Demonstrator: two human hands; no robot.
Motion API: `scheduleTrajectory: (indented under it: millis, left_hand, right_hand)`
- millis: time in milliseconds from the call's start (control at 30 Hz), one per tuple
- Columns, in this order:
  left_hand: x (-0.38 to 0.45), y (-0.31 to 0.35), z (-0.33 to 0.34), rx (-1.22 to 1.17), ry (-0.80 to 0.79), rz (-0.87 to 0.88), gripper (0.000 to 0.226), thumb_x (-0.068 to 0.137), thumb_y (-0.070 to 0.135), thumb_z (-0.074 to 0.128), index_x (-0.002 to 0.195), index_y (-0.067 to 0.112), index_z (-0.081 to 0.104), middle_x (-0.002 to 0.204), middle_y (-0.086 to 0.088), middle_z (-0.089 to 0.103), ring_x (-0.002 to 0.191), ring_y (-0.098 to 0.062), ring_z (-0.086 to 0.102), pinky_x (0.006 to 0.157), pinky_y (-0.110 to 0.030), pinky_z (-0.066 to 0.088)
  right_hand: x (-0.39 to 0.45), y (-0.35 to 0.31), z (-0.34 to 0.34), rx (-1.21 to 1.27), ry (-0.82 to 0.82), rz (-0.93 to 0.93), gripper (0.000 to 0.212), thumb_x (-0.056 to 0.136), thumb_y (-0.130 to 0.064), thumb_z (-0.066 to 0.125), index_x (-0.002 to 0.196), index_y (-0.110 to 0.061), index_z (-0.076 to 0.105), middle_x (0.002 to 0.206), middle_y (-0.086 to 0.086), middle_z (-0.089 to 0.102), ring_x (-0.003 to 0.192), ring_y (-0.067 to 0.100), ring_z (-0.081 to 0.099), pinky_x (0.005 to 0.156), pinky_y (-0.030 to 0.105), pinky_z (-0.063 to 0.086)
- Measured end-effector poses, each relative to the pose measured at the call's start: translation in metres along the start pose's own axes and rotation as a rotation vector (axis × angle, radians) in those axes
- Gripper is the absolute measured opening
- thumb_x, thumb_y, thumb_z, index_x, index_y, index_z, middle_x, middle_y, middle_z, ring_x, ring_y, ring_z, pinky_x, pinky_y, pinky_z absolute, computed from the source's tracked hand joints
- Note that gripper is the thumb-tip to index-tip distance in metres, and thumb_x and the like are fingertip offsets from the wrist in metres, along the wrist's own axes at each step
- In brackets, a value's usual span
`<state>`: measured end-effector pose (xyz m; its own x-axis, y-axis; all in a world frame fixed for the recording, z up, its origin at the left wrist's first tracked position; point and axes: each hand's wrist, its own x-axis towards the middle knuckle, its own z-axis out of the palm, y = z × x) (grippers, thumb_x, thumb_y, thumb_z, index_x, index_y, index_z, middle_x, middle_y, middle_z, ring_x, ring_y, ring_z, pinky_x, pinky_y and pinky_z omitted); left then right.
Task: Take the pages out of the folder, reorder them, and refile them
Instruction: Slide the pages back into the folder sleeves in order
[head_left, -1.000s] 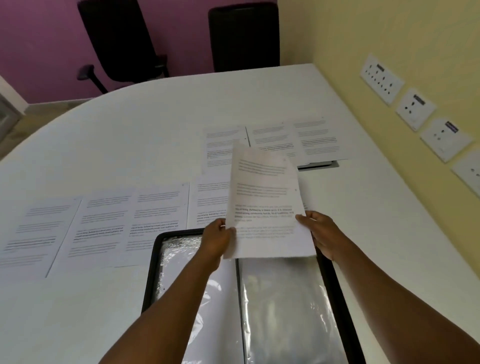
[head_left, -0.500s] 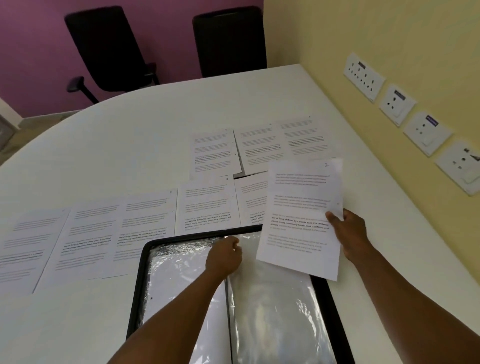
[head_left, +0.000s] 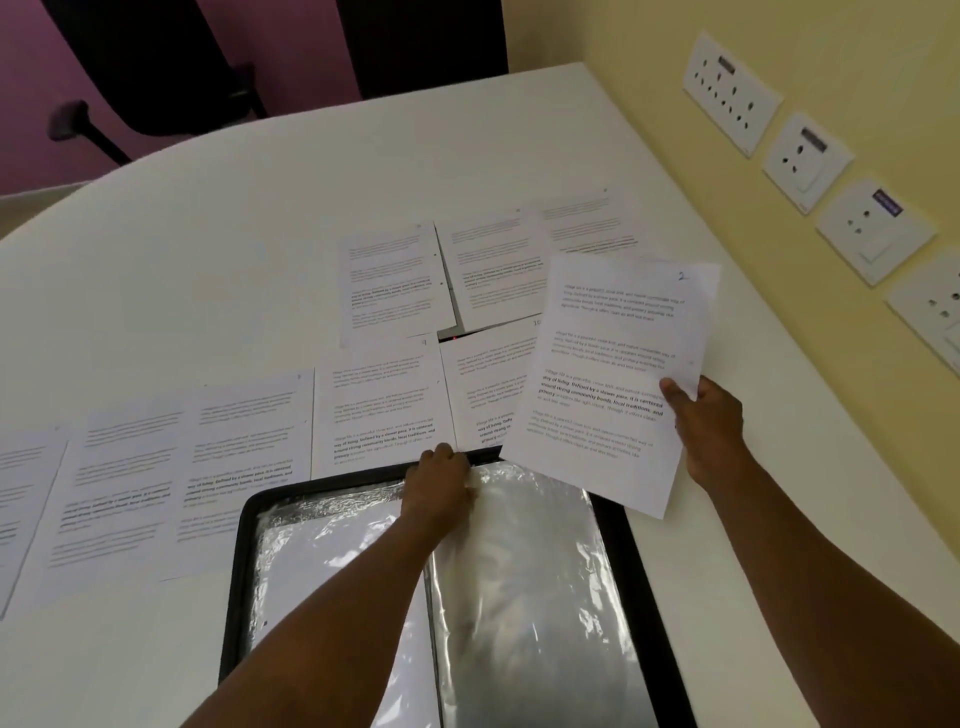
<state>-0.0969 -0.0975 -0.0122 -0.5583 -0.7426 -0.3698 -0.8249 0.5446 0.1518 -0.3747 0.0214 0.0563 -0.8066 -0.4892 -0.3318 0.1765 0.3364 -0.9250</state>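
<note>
A black folder (head_left: 649, 597) lies open in front of me with clear plastic sleeves (head_left: 530, 582) inside; the left sleeve holds a white sheet. My right hand (head_left: 706, 421) pinches the right edge of a printed page (head_left: 608, 374) marked "2", held tilted above the folder's top right corner. My left hand (head_left: 439, 483) grips the top edge of the right-hand plastic sleeve near the folder's spine. Several printed pages (head_left: 249, 457) lie spread in rows on the white table beyond the folder.
The white table (head_left: 260, 218) curves away at the back left. Two black chairs (head_left: 156, 67) stand behind it by a purple wall. A yellow wall with several socket plates (head_left: 805, 156) runs close along the table's right edge.
My left hand let go of the page and dropped to the top of the right sleeve. My right hand carried the page right and slightly away. The view tilted further down.
</note>
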Motion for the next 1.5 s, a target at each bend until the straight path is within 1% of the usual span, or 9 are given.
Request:
scheduleTrajectory:
  millis: [167, 467, 667, 867, 1033, 1133, 1233, 1367, 1500]
  left_hand:
    - [0.008, -0.003, -0.001, 0.019, -0.004, 0.049, 0.022, 0.09, 0.025, 0.055, 0.109, 0.016, 0.064, 0.113, -0.005, 0.054, 0.102, -0.026, 0.051, 0.083, -0.039, 0.047]
    - [0.008, -0.003, -0.007, -0.062, 0.068, 0.223, 0.009, 0.085, 0.017, 0.056, 0.092, 0.019, 0.061, 0.096, 0.0, 0.062, 0.093, -0.022, 0.054, 0.074, -0.032, 0.041]
    - [0.005, 0.005, -0.011, -0.267, -0.004, 0.168, 0.01, 0.086, 0.027, 0.066, 0.093, 0.019, 0.069, 0.093, 0.003, 0.067, 0.086, -0.015, 0.061, 0.069, -0.026, 0.043]
    - [0.005, 0.003, -0.01, -0.223, 0.014, 0.215, 0.018, 0.091, 0.023, 0.062, 0.101, 0.021, 0.076, 0.098, 0.002, 0.073, 0.089, -0.018, 0.066, 0.075, -0.025, 0.048]
    - [0.002, 0.003, -0.007, -0.197, 0.103, 0.245, 0.02, 0.093, 0.022, 0.054, 0.104, 0.023, 0.071, 0.095, 0.003, 0.074, 0.084, -0.019, 0.068, 0.073, -0.03, 0.052]
    - [0.0, 0.001, -0.007, -0.298, 0.041, 0.187, 0.015, 0.092, 0.021, 0.057, 0.099, 0.022, 0.07, 0.095, 0.005, 0.072, 0.087, -0.015, 0.066, 0.075, -0.032, 0.053]
    - [-0.002, 0.001, -0.01, -0.401, -0.051, 0.195, 0.018, 0.091, 0.015, 0.058, 0.1, 0.018, 0.074, 0.101, 0.005, 0.072, 0.094, -0.011, 0.065, 0.081, -0.024, 0.05]
    - [-0.001, 0.003, -0.015, -0.428, -0.152, 0.234, 0.021, 0.092, 0.016, 0.059, 0.109, 0.014, 0.072, 0.104, 0.002, 0.071, 0.09, -0.007, 0.062, 0.073, -0.009, 0.04]
    - [-0.002, 0.011, -0.017, -0.454, -0.113, 0.234, 0.013, 0.085, 0.021, 0.072, 0.086, 0.008, 0.07, 0.085, 0.001, 0.064, 0.077, -0.009, 0.058, 0.061, -0.007, 0.037]
  right_hand:
    - [0.014, -0.002, 0.007, 0.038, 0.028, 0.01, 0.016, 0.095, -0.019, 0.061, 0.11, -0.021, 0.064, 0.089, -0.006, 0.065, 0.063, 0.005, 0.054, 0.059, 0.022, 0.045]
    - [0.027, -0.005, 0.02, 0.107, 0.027, 0.05, 0.014, 0.095, -0.019, 0.062, 0.108, -0.02, 0.065, 0.09, -0.007, 0.067, 0.067, 0.005, 0.059, 0.06, 0.023, 0.049]
    - [0.033, -0.006, 0.032, 0.136, 0.018, 0.072, 0.015, 0.094, -0.021, 0.063, 0.109, -0.017, 0.066, 0.09, -0.006, 0.067, 0.068, 0.005, 0.059, 0.062, 0.025, 0.05]
    - [0.03, -0.003, 0.042, 0.16, 0.01, 0.077, 0.014, 0.095, -0.019, 0.061, 0.109, -0.017, 0.066, 0.087, -0.008, 0.065, 0.056, -0.003, 0.055, 0.055, 0.018, 0.048]
    - [0.032, -0.003, 0.054, 0.217, 0.014, 0.095, 0.017, 0.094, -0.019, 0.063, 0.11, -0.017, 0.067, 0.093, -0.005, 0.068, 0.067, 0.005, 0.059, 0.06, 0.024, 0.051]
    - [0.034, -0.003, 0.063, 0.238, 0.011, 0.103, 0.018, 0.094, -0.018, 0.063, 0.111, -0.016, 0.067, 0.095, -0.005, 0.068, 0.069, 0.005, 0.06, 0.061, 0.023, 0.051]
    - [0.036, -0.002, 0.072, 0.237, 0.0, 0.103, 0.02, 0.094, -0.016, 0.063, 0.113, -0.014, 0.067, 0.095, -0.005, 0.068, 0.069, 0.004, 0.06, 0.059, 0.021, 0.049]
    - [0.035, -0.001, 0.079, 0.236, -0.015, 0.106, 0.016, 0.094, -0.016, 0.062, 0.11, -0.015, 0.066, 0.091, -0.006, 0.067, 0.064, 0.003, 0.057, 0.054, 0.018, 0.048]
    - [0.033, -0.001, 0.089, 0.234, -0.018, 0.103, 0.011, 0.094, -0.018, 0.063, 0.104, -0.019, 0.067, 0.09, -0.005, 0.068, 0.066, 0.006, 0.059, 0.061, 0.024, 0.051]
